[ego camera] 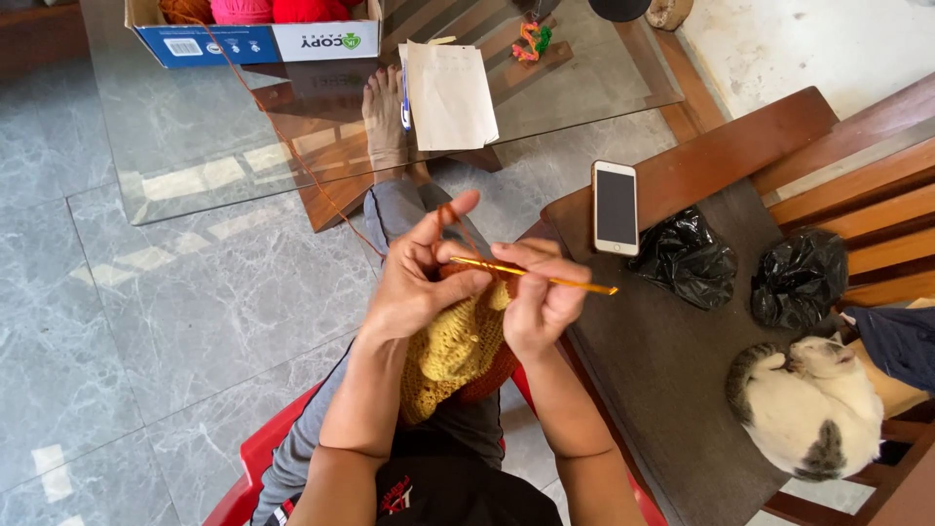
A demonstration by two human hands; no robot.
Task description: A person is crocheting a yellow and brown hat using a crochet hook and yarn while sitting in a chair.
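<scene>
Left hand (pixel 414 278): fingers curled, pinching the top edge of the piece; index finger raised with the yarn (pixel 292 156) looped over it.
Right hand (pixel 541 297): fingers closed around the hook (pixel 531 273), gripping its shaft near the middle.
Hook: thin, yellow-orange; long axis near horizontal, dipping slightly to the right. Working end points left into the piece; free end sticks out past the right hand.
Piece (pixel 458 346): yellow crochet fabric with an orange-brown band at its lower right edge; hangs from both hands over the lap, between the forearms.
Yarn: 1 orange-brown strand, taut, running from the left hand up and left across the glass table (pixel 175 146) to the box (pixel 243 41).
Box: holds 3 balls, orange-brown, pink, red.
Progress (judgement): a good-sized yellow body is done; the orange-brown band looks only begun. Cannot tell how many rows are left.
Surroundings: phone (pixel 615 206) and 2 black bags (pixel 688 258) on the dark bench; cat (pixel 813 409) curled up, well apart from the hands.
</scene>
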